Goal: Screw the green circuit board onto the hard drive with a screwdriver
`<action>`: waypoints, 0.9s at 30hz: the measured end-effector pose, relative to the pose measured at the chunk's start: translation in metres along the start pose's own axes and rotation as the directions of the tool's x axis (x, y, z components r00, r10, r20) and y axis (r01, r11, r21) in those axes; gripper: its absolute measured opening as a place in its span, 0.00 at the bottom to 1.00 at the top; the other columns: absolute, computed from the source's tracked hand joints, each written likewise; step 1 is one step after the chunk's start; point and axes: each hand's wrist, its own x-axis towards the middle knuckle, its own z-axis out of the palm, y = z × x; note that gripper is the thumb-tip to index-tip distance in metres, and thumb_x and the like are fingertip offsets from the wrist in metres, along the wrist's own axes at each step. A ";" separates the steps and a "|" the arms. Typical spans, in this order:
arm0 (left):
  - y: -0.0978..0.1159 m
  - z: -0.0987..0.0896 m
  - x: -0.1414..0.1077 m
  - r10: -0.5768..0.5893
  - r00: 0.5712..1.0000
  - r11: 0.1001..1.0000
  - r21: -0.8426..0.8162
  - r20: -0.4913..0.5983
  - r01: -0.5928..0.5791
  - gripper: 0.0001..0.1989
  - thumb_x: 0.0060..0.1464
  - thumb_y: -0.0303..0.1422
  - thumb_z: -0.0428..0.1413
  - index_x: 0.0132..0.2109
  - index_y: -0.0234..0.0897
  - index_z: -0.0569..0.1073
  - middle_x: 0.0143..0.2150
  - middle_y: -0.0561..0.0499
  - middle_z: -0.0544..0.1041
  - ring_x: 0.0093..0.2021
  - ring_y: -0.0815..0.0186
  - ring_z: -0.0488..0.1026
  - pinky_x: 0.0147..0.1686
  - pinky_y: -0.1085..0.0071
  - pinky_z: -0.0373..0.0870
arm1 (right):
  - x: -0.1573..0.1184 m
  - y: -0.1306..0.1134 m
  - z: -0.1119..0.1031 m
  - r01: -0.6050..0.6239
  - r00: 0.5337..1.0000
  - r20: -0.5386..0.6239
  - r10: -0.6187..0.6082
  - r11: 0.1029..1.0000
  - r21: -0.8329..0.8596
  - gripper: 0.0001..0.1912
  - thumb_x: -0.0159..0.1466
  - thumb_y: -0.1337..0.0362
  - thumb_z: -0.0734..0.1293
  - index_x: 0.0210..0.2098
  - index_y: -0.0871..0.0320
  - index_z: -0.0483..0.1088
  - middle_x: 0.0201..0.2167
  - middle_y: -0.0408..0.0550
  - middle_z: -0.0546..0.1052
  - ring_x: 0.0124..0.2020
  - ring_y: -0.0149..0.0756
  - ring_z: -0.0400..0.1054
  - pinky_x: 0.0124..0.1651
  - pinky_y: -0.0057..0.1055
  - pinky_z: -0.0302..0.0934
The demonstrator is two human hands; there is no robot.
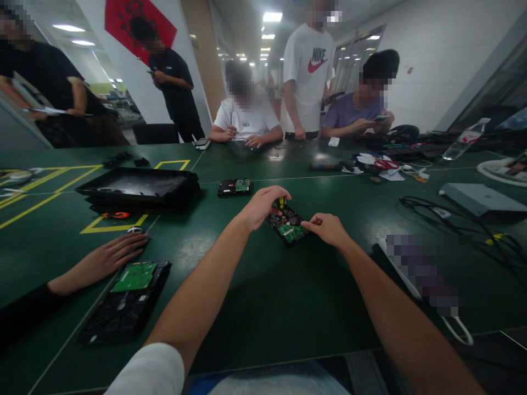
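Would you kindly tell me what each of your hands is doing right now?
Left hand: closed on a yellow-and-black tool.
Right hand: closed, pinching the edge of the hard drive.

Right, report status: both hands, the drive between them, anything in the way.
Left hand gripping yellow tool over drive. Right hand at drive's edge. Green board facing up. Second drive beyond, clear of both hands.

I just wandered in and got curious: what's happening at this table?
The person's left hand holds a yellow-and-black tool upright over a hard drive, while the right hand holds the drive's edge. The drive lies on the green table, its circuit board facing up. At the left, someone else's hand rests by a second drive. A third lies farther back, untouched.
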 end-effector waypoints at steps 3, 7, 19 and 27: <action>0.000 -0.001 0.000 0.006 1.000 1.000 0.006 0.018 -0.006 0.12 0.57 0.40 0.57 0.38 0.36 0.80 0.45 0.44 0.76 0.45 0.61 0.72 0.29 0.74 0.70 | -0.001 -0.001 -0.001 0.006 1.000 0.005 -0.006 1.000 -0.001 0.22 0.64 0.41 0.70 0.31 0.54 0.79 0.32 0.46 0.82 0.32 0.37 0.74 0.33 0.32 0.59; 0.001 0.001 0.000 -0.030 0.998 0.999 -0.020 0.051 0.031 0.14 0.59 0.41 0.56 0.42 0.36 0.80 0.37 0.45 0.76 0.39 0.62 0.74 0.27 0.73 0.69 | -0.002 -0.003 -0.002 0.005 1.000 0.003 -0.005 1.000 0.000 0.22 0.64 0.41 0.70 0.31 0.54 0.79 0.32 0.47 0.82 0.32 0.38 0.74 0.33 0.33 0.59; -0.002 0.003 -0.001 -0.063 0.998 0.991 -0.117 0.020 0.065 0.09 0.59 0.39 0.57 0.40 0.37 0.71 0.35 0.46 0.78 0.36 0.62 0.76 0.28 0.71 0.73 | 0.000 0.000 -0.001 0.014 1.000 0.007 -0.014 1.000 -0.002 0.23 0.64 0.41 0.70 0.32 0.54 0.79 0.32 0.47 0.82 0.33 0.38 0.74 0.35 0.33 0.59; -0.001 0.002 0.000 -0.036 0.999 0.999 -0.011 0.019 0.036 0.11 0.56 0.39 0.57 0.34 0.36 0.77 0.38 0.47 0.74 0.39 0.64 0.72 0.27 0.75 0.70 | -0.001 -0.002 -0.002 -0.005 1.000 0.010 0.005 1.000 0.008 0.23 0.63 0.40 0.70 0.31 0.54 0.78 0.32 0.46 0.82 0.33 0.38 0.74 0.33 0.32 0.60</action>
